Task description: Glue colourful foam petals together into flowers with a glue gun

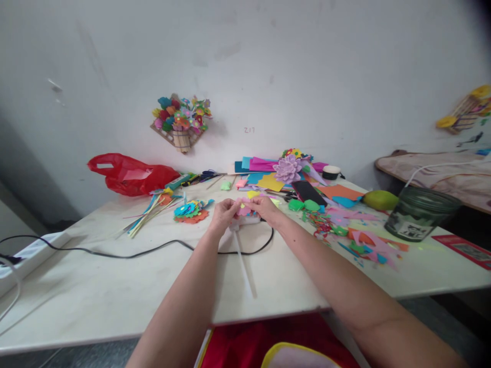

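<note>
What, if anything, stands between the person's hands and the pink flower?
Nothing visible: the left hand and right hand both pinch the pink flower directly, at opposite sides. The white stick and the black cable lie lower in the view, not between fingers and flower.

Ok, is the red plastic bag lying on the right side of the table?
No, the red plastic bag lies at the left, near the wall.

The bag [134, 176] is red, the large flower [287, 169] lilac.
</note>
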The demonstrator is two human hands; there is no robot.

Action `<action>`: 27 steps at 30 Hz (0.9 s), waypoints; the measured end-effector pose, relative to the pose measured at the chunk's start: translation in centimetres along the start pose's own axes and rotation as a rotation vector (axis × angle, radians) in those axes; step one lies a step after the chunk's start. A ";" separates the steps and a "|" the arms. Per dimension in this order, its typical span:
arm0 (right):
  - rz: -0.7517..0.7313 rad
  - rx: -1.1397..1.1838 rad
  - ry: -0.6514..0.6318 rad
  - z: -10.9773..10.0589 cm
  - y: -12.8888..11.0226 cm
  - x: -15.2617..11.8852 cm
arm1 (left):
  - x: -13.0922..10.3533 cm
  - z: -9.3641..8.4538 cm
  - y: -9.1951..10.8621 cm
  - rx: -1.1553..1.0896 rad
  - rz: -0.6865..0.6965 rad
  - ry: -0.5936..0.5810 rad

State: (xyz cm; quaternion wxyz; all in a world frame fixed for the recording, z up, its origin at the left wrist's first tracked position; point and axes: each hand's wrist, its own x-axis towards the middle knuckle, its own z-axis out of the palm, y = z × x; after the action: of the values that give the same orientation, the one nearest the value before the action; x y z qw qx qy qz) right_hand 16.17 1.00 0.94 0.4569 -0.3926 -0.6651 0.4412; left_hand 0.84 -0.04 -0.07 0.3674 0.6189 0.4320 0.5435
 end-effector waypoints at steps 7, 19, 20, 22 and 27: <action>-0.001 0.003 0.029 0.1 0.3 0.2 | -0.1 0.1 0.4 -0.036 -0.007 0.002; 0.012 0.009 0.026 0.1 0.2 0.1 | -0.1 0.1 0.3 -0.005 0.011 -0.021; 0.015 0.010 0.016 0.1 0.1 0.1 | -0.1 0.1 0.3 -0.004 0.015 -0.016; 0.010 0.025 0.007 0.1 0.1 0.1 | -0.1 0.0 0.3 -0.001 0.014 -0.014; -0.013 0.055 0.024 -0.1 0.4 0.3 | -0.1 0.1 0.6 -0.015 -0.016 -0.011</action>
State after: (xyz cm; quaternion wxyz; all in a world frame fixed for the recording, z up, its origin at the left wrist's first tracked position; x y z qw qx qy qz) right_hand 16.24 1.41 0.68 0.4783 -0.3809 -0.6497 0.4518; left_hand 1.03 -0.37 0.42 0.3786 0.6157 0.4307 0.5404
